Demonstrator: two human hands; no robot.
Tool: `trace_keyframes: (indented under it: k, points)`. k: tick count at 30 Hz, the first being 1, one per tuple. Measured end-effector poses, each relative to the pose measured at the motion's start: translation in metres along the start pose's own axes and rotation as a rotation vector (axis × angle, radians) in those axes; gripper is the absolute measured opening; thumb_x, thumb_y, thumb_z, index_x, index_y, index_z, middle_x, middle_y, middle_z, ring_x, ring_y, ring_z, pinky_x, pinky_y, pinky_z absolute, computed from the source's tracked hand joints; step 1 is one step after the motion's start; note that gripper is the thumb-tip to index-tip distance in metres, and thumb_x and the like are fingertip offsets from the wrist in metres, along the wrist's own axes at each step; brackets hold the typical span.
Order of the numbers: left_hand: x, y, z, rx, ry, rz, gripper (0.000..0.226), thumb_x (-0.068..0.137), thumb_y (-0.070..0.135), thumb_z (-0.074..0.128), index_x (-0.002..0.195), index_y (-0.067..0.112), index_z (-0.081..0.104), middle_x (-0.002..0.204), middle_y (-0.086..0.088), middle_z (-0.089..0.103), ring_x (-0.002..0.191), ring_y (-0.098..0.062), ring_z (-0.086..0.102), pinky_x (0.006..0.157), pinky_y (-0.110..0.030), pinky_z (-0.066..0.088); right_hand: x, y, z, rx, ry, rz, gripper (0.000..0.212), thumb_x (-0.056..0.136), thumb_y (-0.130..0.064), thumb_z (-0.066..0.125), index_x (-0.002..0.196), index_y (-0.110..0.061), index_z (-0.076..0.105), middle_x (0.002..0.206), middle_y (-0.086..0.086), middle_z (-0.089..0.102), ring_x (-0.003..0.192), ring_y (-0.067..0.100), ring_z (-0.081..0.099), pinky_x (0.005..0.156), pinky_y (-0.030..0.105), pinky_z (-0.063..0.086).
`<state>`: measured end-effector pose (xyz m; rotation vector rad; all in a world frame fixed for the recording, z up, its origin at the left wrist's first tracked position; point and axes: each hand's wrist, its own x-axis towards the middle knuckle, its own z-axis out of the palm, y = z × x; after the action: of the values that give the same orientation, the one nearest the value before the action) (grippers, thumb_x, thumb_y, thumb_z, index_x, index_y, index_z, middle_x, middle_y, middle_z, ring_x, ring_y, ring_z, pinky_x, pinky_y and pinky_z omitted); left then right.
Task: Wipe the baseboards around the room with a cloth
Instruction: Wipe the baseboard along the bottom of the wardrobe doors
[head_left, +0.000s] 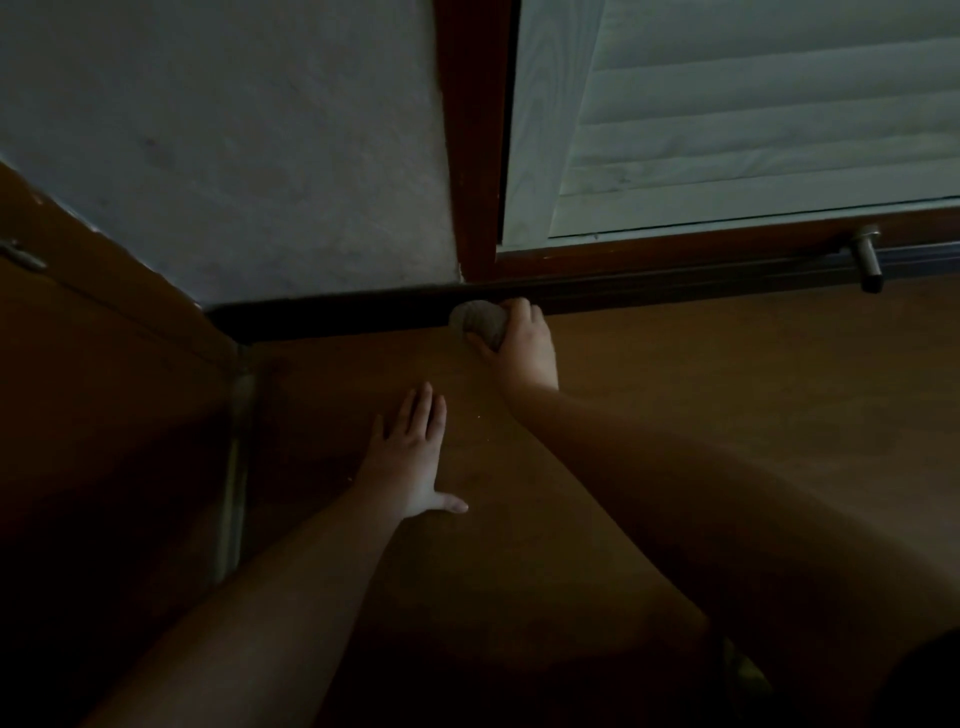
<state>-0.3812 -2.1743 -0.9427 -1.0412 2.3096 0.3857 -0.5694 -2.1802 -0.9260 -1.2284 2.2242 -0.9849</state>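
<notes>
Right hand (522, 345) grips a balled-up cloth (478, 323), fingers curled round it, pressing it against the dark baseboard (332, 316) at the far wall. Left hand (413, 457) lies flat on the floor (701, 395), nearer, fingers straight and together, thumb spread out.

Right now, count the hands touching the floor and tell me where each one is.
1. The left hand lies flat on the wooden floor, fingers straight, near the corner. The right hand instead grips the cloth against the dark baseboard; whether it brushes the floor is unclear.
</notes>
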Motion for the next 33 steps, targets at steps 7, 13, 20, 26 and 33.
trace_keyframes:
  k: [7, 13, 20, 26, 33]
  points:
    - [0.002, -0.001, 0.002, 0.013, -0.001, -0.006, 0.143, 0.063, 0.082, 0.067, 0.154, 0.016, -0.023, 0.159, -0.008, -0.035, 0.148, -0.029, -0.025, 0.119, -0.057, 0.001, 0.012, 0.002, 0.005, 0.026, -0.014, -0.01, 0.051, 0.086, -0.033, 0.072, 0.124, -0.009, 0.049, 0.12, 0.009, 0.053, 0.108, 0.022, 0.055, 0.087, 0.027, 0.044]
    - [0.003, -0.002, 0.002, 0.038, -0.024, 0.002, 0.144, 0.063, 0.082, 0.066, 0.153, 0.015, -0.023, 0.158, -0.009, -0.035, 0.149, -0.032, -0.023, 0.119, -0.058, 0.003, 0.015, 0.02, -0.016, 0.008, 0.025, -0.008, 0.049, 0.086, -0.031, 0.073, 0.123, -0.009, 0.05, 0.12, 0.009, 0.053, 0.11, 0.022, 0.054, 0.093, 0.032, 0.047]
    - [0.005, -0.002, 0.002, 0.08, -0.042, 0.013, 0.144, 0.064, 0.085, 0.062, 0.152, 0.013, -0.025, 0.157, -0.012, -0.037, 0.147, -0.033, -0.026, 0.12, -0.058, 0.003, 0.031, 0.085, -0.096, -0.18, 0.061, 0.001, 0.05, 0.084, -0.029, 0.074, 0.125, -0.015, 0.05, 0.124, 0.006, 0.053, 0.116, 0.019, 0.051, 0.097, 0.031, 0.043]
    - [0.005, -0.002, 0.0, 0.091, -0.052, 0.017, 0.144, 0.064, 0.085, 0.062, 0.152, 0.012, -0.026, 0.156, -0.012, -0.038, 0.147, -0.033, -0.027, 0.12, -0.058, 0.003, 0.043, 0.118, -0.139, -0.336, 0.074, -0.035, 0.049, 0.083, -0.026, 0.075, 0.124, -0.013, 0.051, 0.123, 0.012, 0.054, 0.116, 0.028, 0.052, 0.095, 0.035, 0.042]
    - [0.004, 0.0, -0.004, 0.103, -0.072, 0.026, 0.144, 0.065, 0.084, 0.062, 0.152, 0.011, -0.025, 0.157, -0.014, -0.036, 0.148, -0.036, -0.025, 0.12, -0.06, 0.005, 0.04, 0.138, -0.16, -0.352, 0.17, 0.107, 0.053, 0.085, -0.03, 0.073, 0.126, -0.01, 0.048, 0.125, 0.013, 0.052, 0.119, 0.029, 0.05, 0.098, 0.039, 0.043]
